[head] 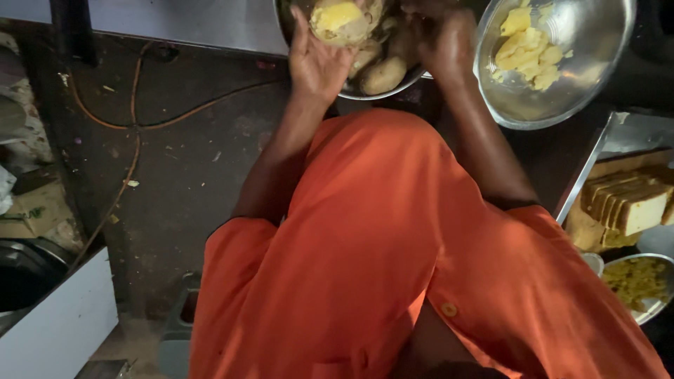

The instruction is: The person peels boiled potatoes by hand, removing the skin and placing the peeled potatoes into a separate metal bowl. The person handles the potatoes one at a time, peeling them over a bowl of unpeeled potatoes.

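At top centre of frame | half-peeled potato [338,20] cupped in left hand [317,62], fingers curled under it, above bowl [393,84] | right hand [444,41] just right, fingers' state not discernible.

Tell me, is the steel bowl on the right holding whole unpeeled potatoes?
No, the right steel bowl holds only yellow peeled potato pieces; the whole potatoes sit in the other bowl.

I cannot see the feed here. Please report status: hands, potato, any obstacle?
Left hand holds a half-peeled potato over the potato bowl. Right hand blurred beside it, grip unclear. Bowl of peeled pieces to the right. Nothing blocking.
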